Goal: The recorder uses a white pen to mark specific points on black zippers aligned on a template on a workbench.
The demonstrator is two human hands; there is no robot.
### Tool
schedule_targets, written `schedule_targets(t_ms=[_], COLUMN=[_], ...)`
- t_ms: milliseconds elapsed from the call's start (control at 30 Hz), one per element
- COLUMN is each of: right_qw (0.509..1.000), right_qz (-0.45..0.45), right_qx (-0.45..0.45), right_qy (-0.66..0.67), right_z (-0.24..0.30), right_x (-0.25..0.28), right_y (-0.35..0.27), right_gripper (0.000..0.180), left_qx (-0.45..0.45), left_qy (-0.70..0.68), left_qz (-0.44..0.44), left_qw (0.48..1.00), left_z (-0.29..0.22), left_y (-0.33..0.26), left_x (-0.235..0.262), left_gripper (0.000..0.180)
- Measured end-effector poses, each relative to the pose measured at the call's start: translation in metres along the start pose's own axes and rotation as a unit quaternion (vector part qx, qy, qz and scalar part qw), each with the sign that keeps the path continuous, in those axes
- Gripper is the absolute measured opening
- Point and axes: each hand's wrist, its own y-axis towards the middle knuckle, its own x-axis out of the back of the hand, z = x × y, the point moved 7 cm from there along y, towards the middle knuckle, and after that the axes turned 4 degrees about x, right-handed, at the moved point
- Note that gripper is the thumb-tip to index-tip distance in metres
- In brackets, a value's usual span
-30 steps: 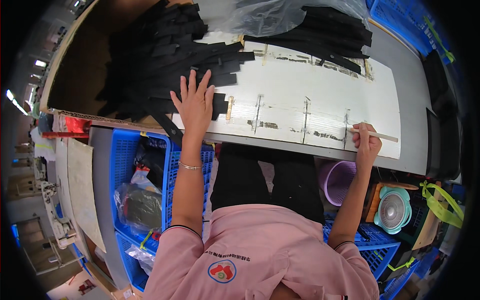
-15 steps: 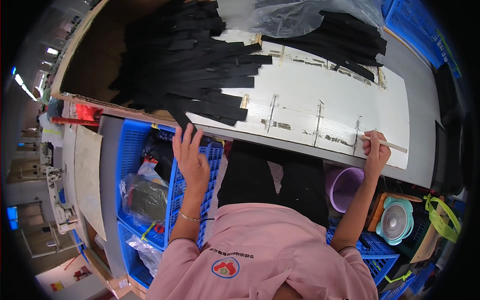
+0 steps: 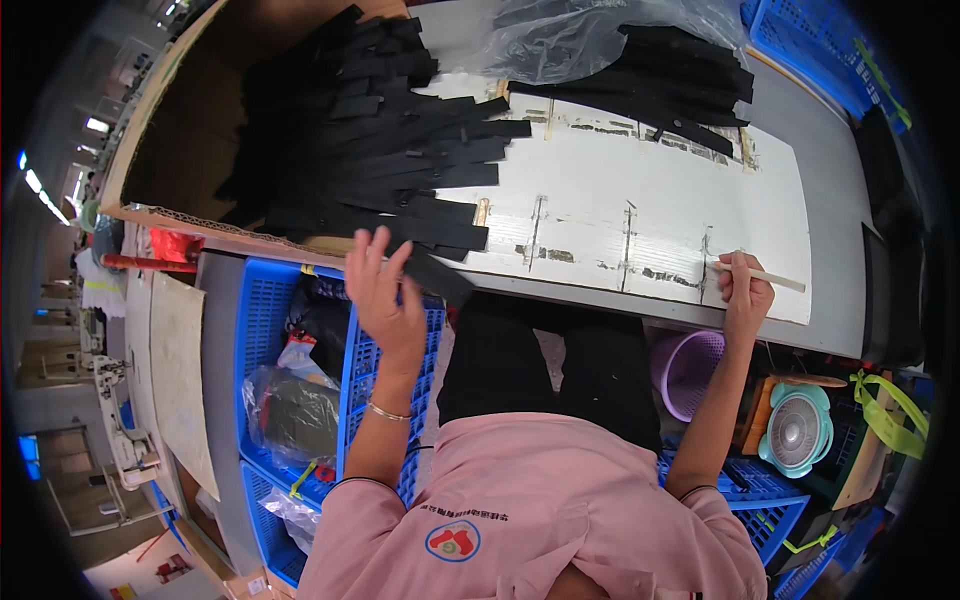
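My left hand (image 3: 384,300) is at the front edge of the table, its fingers slightly apart. A black fabric strip (image 3: 438,277) runs from between its thumb and fingers, its free end over the table edge. My right hand (image 3: 745,294) grips a thin pale pencil-like stick (image 3: 783,281) above the right part of a white board (image 3: 690,205). The board bears dark ruled lines and tape marks. A large pile of black strips (image 3: 370,150) spills from a cardboard box (image 3: 165,175) onto the board's left side. More black strips (image 3: 665,85) lie fanned at its far side.
Clear plastic sheeting (image 3: 545,40) lies at the back. Blue crates (image 3: 265,350) with bagged items stand below left. A purple basket (image 3: 688,375) and a small teal fan (image 3: 797,432) are below right. Another blue crate (image 3: 815,45) is at the far right.
The black strip at my left hand has come away from the pile and swung right, toward me. My right hand still holds the stick near the same board line. The view has shifted slightly.
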Motion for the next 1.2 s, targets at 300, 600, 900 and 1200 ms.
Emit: schedule_targets(t_ms=[300, 600, 900, 1200], right_qw=[0.998, 0.892, 0.853, 0.865], right_qz=[-0.033, 0.154, 0.089, 0.065], right_qx=[0.038, 0.241, 0.233, 0.238], right_qy=[-0.046, -0.35, -0.458, -0.437], right_z=[0.04, 0.059, 0.036, 0.034], right_x=[-0.021, -0.08, -0.012, -0.012], right_y=[-0.017, -0.07, -0.055, -0.055], right_gripper=[0.029, 0.052, 0.052, 0.047], left_qx=[-0.093, -0.153, -0.091, -0.036], left_qy=[-0.173, -0.219, -0.073, -0.04], left_qz=[0.169, 0.302, 0.318, 0.275], left_qw=[0.966, 0.915, 0.941, 0.96], left_z=[-0.148, -0.176, -0.118, -0.078], left_y=[-0.017, -0.037, -0.042, -0.027], left_x=[-0.12, -0.128, -0.105, -0.094], left_gripper=[0.03, 0.053, 0.07, 0.065])
